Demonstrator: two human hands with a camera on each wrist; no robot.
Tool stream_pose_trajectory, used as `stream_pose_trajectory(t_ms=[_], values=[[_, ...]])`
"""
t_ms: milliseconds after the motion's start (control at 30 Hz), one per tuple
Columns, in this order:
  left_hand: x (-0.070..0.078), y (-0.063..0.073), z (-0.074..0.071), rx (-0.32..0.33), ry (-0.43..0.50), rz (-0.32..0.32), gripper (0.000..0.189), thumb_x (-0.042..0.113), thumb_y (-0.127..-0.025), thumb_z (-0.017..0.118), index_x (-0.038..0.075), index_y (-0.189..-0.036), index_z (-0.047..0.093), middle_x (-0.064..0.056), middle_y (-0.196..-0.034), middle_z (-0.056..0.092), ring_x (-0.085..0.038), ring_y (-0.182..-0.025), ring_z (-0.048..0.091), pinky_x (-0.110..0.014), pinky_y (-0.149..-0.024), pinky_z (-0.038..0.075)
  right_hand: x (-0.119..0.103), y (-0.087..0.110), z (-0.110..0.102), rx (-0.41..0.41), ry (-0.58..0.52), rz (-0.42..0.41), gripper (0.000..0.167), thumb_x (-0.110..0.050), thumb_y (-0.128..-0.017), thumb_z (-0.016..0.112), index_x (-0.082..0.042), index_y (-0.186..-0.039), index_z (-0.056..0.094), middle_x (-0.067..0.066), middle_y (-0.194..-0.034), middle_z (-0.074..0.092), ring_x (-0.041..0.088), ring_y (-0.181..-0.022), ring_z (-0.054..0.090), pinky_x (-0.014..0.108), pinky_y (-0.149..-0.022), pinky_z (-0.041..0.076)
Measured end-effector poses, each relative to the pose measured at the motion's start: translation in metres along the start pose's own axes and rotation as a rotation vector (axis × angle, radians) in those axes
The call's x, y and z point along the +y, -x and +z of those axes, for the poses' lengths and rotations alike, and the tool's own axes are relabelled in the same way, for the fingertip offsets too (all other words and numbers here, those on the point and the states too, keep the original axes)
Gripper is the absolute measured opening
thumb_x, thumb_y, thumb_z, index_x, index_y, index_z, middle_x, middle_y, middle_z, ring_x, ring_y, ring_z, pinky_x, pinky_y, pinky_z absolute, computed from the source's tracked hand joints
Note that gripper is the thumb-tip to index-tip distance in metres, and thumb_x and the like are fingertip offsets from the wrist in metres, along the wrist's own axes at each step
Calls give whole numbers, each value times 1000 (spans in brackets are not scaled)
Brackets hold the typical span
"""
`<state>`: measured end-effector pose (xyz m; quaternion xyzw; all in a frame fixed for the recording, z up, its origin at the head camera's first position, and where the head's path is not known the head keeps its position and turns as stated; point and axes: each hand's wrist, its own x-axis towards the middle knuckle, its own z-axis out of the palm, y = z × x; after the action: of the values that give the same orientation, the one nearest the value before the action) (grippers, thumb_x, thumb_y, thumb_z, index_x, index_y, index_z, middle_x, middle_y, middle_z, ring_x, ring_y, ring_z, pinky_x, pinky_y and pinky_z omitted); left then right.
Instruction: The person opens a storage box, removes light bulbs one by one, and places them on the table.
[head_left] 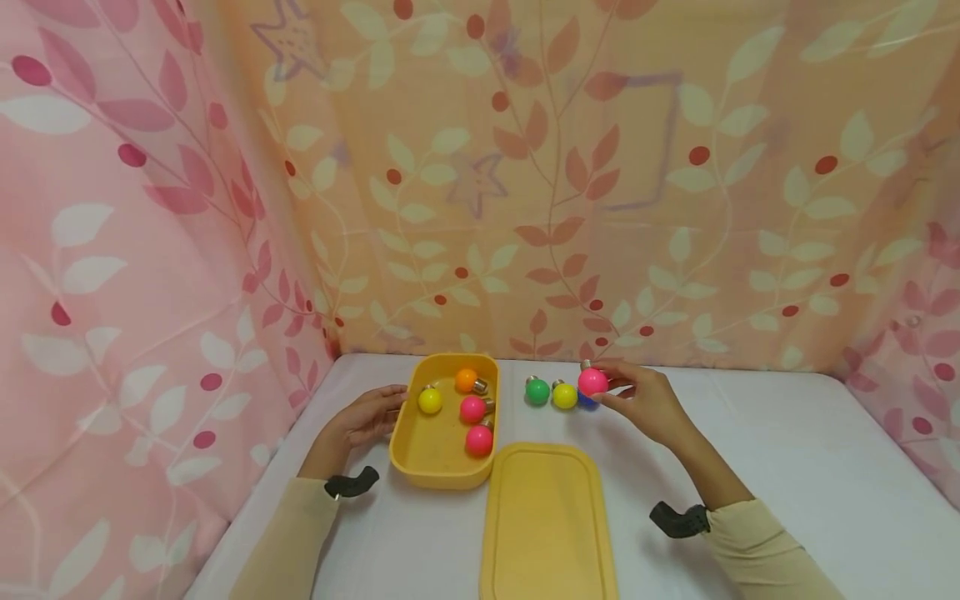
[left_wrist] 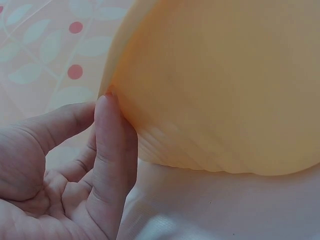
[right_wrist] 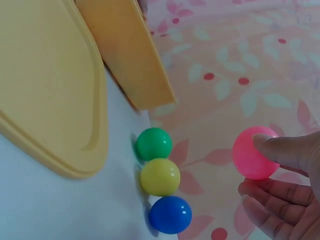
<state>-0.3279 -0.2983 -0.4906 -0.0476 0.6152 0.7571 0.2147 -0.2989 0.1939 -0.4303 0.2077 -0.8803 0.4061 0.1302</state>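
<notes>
My right hand (head_left: 641,402) pinches a pink light bulb (head_left: 592,382) between thumb and fingers, its metal base pointing up. In the right wrist view the pink bulb is held apart from a row of three bulbs: green (right_wrist: 154,144), yellow (right_wrist: 160,177) and blue (right_wrist: 170,215). In the head view the held bulb partly hides the blue one. My left hand (head_left: 372,414) holds the left side of a yellow plastic box (head_left: 442,480), thumb and index finger at its edge (left_wrist: 107,92). Inside lie a yellow bulb (head_left: 430,400), an orange bulb (head_left: 466,381) and two pink bulbs (head_left: 479,440).
A yellow lid (head_left: 549,525) lies flat on the white-covered table (head_left: 750,433), close to the box's lower right corner. Flower-patterned cloth (head_left: 555,208) hangs behind the table and at both sides.
</notes>
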Motion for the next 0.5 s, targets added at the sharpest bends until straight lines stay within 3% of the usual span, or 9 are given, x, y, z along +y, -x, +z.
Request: stream_pose_trajectory(t_ms=[233, 500], values=[[0, 0, 0, -16, -22, -5, 50, 17, -105, 57, 0, -149, 39, -11, -126, 64, -20, -99, 67, -33, -90, 58, 13, -1, -3, 5, -25, 38, 53, -16, -85, 84, -11, -134, 65, 5, -117, 73, 25, -99, 69, 21, -77, 58], [2, 1, 0, -20, -8, -14, 42, 17, -104, 58, 4, -143, 47, -7, -120, 68, -19, -97, 69, -29, -88, 58, 34, -4, 0, 16, -17, 67, 55, -20, -86, 83, -15, -137, 64, 7, -117, 73, 25, -99, 69, 26, -81, 59]])
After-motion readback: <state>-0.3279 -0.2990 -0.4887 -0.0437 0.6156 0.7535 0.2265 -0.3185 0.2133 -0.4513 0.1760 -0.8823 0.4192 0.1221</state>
